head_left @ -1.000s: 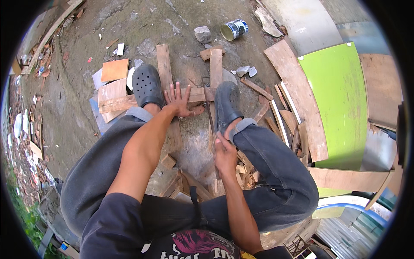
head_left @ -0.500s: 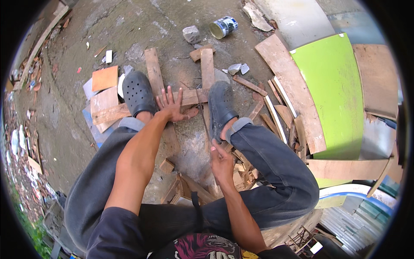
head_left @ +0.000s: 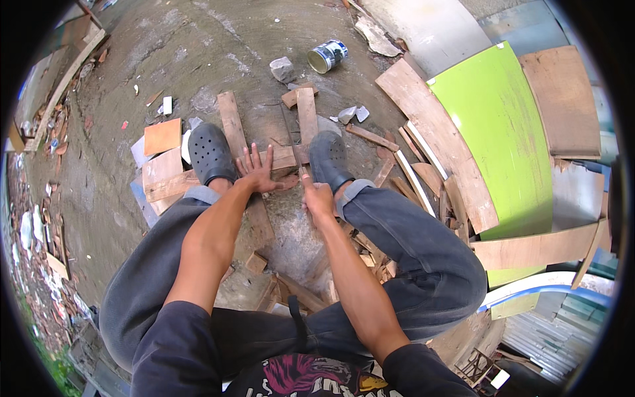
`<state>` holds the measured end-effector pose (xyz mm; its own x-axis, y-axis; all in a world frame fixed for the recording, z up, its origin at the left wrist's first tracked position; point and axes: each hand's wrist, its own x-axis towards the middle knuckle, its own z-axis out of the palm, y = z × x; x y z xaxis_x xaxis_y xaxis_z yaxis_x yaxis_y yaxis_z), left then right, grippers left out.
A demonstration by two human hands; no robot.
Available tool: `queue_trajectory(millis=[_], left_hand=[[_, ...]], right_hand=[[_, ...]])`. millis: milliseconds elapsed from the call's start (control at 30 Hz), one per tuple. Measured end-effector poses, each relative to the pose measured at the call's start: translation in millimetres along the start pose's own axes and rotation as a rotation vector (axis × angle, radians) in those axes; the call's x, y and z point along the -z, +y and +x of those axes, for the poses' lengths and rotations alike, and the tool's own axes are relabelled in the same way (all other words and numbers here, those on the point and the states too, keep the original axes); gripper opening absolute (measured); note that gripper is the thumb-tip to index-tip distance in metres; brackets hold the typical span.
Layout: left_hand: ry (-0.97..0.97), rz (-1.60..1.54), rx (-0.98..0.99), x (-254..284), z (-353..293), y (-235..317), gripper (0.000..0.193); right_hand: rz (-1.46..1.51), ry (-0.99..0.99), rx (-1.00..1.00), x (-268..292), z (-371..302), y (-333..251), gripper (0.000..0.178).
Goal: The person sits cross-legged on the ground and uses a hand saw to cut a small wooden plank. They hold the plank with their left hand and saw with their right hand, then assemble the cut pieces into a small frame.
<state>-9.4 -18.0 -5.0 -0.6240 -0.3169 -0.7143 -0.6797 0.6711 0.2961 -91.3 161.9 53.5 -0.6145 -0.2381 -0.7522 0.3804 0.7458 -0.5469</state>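
Observation:
A short wooden plank [head_left: 284, 158] lies crosswise over two longer boards, the left board [head_left: 231, 119] and the right board [head_left: 307, 114]. My left hand [head_left: 259, 174] presses on the plank with fingers spread, between my two dark clogs. My right hand [head_left: 319, 200] is closed around the near end of a hand saw [head_left: 289, 131]. Its thin dark blade points away from me across the plank, close to the right clog [head_left: 329, 157]; the grip is hidden in my fingers.
Wood offcuts [head_left: 374, 255] lie beneath my right leg. A green panel [head_left: 496, 132] and other boards lie at the right. Ahead are a grey stone [head_left: 282, 69] and an open can [head_left: 327, 57]. An orange tile [head_left: 163, 136] lies beside my left clog.
My right hand has pushed forward, away from my body, and the saw blade now reaches farther past the plank. My left hand stays on the plank.

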Motion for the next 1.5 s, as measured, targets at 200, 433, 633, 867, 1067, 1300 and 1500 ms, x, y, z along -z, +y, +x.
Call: queue_trajectory(millis=[200, 433, 633, 867, 1067, 1300, 1500], left_hand=[[-0.006, -0.025, 0.01, -7, -1, -13, 0.139], [-0.067, -0.05, -0.004, -1, 0, 2, 0.139], [-0.047, -0.056, 0.016, -3, 1, -5, 0.14], [-0.068, -0.043, -0.003, 2, 1, -7, 0.14], [-0.033, -0.032, 0.002, 2, 8, -14, 0.141], [-0.075, -0.058, -0.007, -7, 6, -3, 0.143], [-0.075, -0.063, -0.02, 0, 8, -11, 0.142]], right_hand=[[0.009, 0.201, 0.228, -10, -51, 35, 0.037], [0.051, 0.184, 0.182, 10, -48, 26, 0.033], [-0.077, 0.186, 0.244, 3, -58, 20, 0.033], [-0.137, 0.225, 0.334, 0, -60, 5, 0.031], [-0.15, 0.254, 0.452, -12, -55, 12, 0.032], [-0.105, 0.255, 0.34, -6, -63, 11, 0.033], [-0.127, 0.234, 0.344, -2, -48, 19, 0.035]])
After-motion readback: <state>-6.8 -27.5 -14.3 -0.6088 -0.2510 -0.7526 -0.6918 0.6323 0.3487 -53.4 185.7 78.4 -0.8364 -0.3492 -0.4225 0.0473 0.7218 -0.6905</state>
